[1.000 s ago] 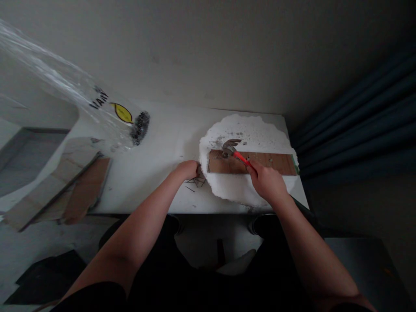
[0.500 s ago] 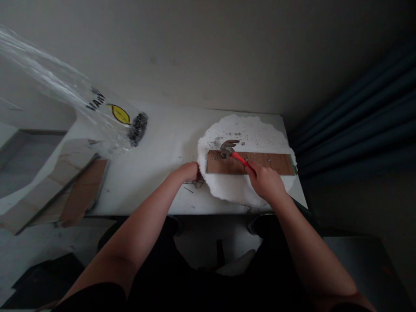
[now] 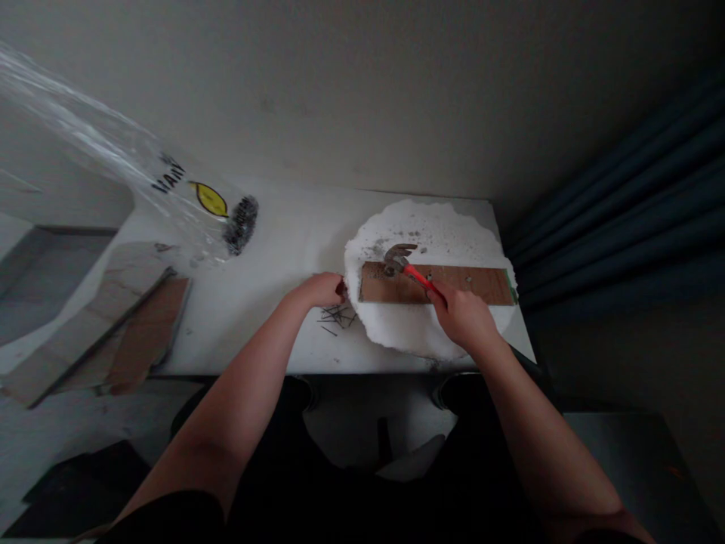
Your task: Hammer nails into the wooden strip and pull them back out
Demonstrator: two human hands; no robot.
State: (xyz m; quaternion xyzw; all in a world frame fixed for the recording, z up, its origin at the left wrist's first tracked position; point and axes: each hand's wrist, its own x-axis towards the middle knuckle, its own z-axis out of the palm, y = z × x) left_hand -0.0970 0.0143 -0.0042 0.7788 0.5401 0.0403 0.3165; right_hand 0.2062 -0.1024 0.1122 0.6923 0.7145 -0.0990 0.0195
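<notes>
Head view: thin dark nails [image 3: 338,316] lie loosely piled on the desk [image 3: 283,261]; just beyond, the left hand [image 3: 327,289] curls, its contents hidden. The right hand [image 3: 465,316] grips a claw hammer [image 3: 418,275], head over the left part of a brown wooden strip [image 3: 473,285] lying on a ragged-edged white sheet [image 3: 416,330]. Behind rises a pale wall [image 3: 362,98].

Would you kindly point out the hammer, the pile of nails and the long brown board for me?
Hammer [image 3: 418,275]: head view, on its red handle.
Pile of nails [image 3: 338,316]: head view, on the middle of the pile.
Long brown board [image 3: 490,285]: head view, on its bare surface toward the right end.
</notes>
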